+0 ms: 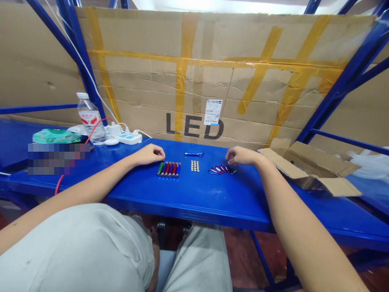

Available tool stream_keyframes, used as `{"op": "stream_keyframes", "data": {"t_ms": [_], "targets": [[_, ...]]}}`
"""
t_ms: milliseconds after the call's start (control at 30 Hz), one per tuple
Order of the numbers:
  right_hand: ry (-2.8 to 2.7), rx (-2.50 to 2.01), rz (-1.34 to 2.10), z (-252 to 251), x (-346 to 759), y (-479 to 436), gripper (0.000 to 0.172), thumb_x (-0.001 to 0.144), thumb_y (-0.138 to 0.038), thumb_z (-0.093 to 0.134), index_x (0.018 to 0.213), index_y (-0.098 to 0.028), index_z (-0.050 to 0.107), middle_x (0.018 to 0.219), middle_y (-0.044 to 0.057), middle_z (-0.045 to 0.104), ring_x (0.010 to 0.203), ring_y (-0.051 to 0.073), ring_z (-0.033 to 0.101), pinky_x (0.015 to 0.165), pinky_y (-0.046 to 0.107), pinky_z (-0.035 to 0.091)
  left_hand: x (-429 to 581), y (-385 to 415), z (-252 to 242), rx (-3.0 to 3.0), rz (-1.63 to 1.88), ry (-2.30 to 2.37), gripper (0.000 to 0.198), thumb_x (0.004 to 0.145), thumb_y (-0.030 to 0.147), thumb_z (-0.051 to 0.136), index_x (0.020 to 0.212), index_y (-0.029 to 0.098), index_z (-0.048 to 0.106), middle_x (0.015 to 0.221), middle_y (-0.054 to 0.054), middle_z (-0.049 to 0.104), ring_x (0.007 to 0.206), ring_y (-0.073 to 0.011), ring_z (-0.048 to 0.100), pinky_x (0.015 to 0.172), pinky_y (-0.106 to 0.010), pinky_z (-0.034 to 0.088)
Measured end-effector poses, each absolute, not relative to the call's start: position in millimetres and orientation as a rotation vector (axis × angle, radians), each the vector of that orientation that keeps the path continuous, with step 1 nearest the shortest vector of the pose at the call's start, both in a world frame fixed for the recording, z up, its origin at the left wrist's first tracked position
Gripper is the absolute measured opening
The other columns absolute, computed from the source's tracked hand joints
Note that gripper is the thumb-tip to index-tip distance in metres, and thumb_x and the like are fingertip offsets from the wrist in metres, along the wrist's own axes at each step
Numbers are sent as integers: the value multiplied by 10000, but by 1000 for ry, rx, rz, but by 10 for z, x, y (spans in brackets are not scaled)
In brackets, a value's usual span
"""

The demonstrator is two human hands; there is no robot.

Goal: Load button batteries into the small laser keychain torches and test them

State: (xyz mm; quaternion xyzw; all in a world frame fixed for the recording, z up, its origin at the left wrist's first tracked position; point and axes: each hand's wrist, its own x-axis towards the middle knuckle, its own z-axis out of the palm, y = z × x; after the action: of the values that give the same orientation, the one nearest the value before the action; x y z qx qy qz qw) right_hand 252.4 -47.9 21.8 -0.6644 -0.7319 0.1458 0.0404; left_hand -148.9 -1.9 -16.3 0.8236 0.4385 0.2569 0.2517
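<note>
My left hand (150,154) rests on the blue tabletop, its fingers loosely curled, just behind the upper end of a green flashlight (160,169). Beside that one lie several more small metal flashlights (172,170) in blue, red and purple, lined up in a row. My right hand (240,155) hovers over or touches the right end of a row of coloured carabiners (219,169); its fingers bend downward, slightly apart, and I see nothing in them. Between the hands are several silver button cells (195,166) in a grid. Behind these lies a blue flashlight with a carabiner (193,154).
An opened cardboard box (316,166) sits at the right. On the left stand a water bottle (91,117), a white power strip (130,138) and a green packet (59,136), with a red cable (61,180). A large carton (136,89) marked LED walls off the back.
</note>
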Motion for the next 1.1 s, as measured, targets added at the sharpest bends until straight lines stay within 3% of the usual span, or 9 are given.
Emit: {"op": "stream_keyframes", "data": {"t_ms": [567, 900, 1100], "targets": [[-2261, -2040, 531, 247, 2393, -573, 217, 750, -151, 604, 950, -141, 688, 738, 45, 690, 661, 151, 626, 575, 222, 437, -1463, -95, -94, 2233, 610, 1160, 175, 623, 307, 544, 610, 208, 688, 636, -8, 662, 654, -176, 584, 664, -276, 469], [-2241, -2060, 584, 214, 2365, -563, 220, 812, -197, 593, 1008, -147, 679, 832, 71, 721, 710, 161, 652, 576, 213, 452, -1437, -67, -138, 2166, 661, 1147, 174, 623, 295, 564, 682, 203, 699, 683, -15, 689, 678, -182, 626, 686, -289, 493], [-2271, -2016, 315, 234, 2390, -519, 202, 803, -207, 615, 963, -149, 726, 1021, 73, 736, 891, 191, 654, 690, 212, 445, -1421, -52, -153, 2173, 667, 1153, 195, 622, 286, 566, 729, 206, 708, 734, -20, 708, 728, -196, 647, 729, -304, 503]]}}
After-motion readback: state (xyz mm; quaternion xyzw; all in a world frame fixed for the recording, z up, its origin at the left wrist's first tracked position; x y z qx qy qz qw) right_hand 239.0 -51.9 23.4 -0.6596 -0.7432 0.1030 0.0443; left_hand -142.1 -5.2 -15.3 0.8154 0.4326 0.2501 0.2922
